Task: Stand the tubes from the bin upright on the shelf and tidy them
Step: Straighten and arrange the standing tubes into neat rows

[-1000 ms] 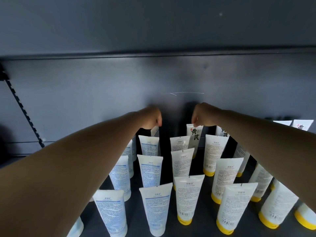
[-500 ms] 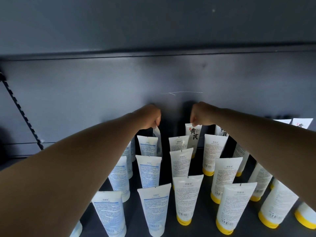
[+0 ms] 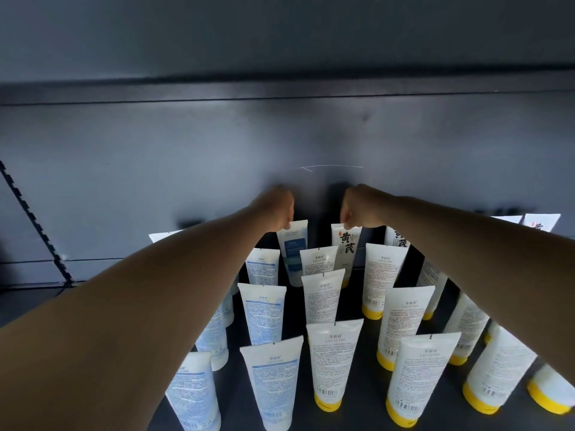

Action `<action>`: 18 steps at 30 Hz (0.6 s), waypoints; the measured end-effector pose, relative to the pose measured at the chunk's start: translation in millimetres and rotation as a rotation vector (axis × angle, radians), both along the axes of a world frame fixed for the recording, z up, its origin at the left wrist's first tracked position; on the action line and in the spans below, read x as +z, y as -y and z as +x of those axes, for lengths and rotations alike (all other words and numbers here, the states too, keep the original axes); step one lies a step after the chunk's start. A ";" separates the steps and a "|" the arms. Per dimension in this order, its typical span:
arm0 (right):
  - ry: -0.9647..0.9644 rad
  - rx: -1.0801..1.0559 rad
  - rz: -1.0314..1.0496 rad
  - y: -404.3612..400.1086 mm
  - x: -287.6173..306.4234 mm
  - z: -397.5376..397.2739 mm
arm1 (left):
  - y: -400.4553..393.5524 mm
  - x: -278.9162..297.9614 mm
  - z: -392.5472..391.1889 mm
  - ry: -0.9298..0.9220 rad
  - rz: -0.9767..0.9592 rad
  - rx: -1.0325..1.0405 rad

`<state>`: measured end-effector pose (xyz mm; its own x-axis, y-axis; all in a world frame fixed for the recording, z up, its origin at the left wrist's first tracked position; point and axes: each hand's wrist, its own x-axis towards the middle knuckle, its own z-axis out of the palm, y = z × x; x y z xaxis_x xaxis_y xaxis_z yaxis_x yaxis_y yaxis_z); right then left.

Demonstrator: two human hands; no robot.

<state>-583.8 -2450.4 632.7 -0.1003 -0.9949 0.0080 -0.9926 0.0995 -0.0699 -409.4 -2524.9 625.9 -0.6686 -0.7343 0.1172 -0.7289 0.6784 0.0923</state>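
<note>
Your left hand (image 3: pixel 277 209) pinches the blue-label tube (image 3: pixel 294 247) at its top; your right hand (image 3: pixel 357 206) pinches the black-lettered tube (image 3: pixel 347 247) on the shelf (image 3: pixel 357 412).

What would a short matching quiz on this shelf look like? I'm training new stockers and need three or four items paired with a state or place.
Column 1
1. left hand
2. right hand
3. front yellow-capped tube
4. front blue-print tube

Column 2
a. stands at the front, right of centre
b. pinches the top of the blue-label tube
c. stands at the front, no yellow cap
d. pinches the top of the tube with large black characters

Pairs: 1-b, 2-d, 3-a, 4-c
</note>
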 end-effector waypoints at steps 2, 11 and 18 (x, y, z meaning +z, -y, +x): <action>0.011 0.000 -0.007 -1.0 0.2 -0.8 | 0.4 0.4 -1.0 0.022 -0.012 0.010; -0.001 -0.008 -0.003 1.1 -2.3 -4.0 | -3.2 6.7 -4.1 0.015 0.058 0.025; -0.039 0.000 0.003 1.6 -0.9 -1.1 | -2.8 5.7 -7.8 0.068 0.051 0.003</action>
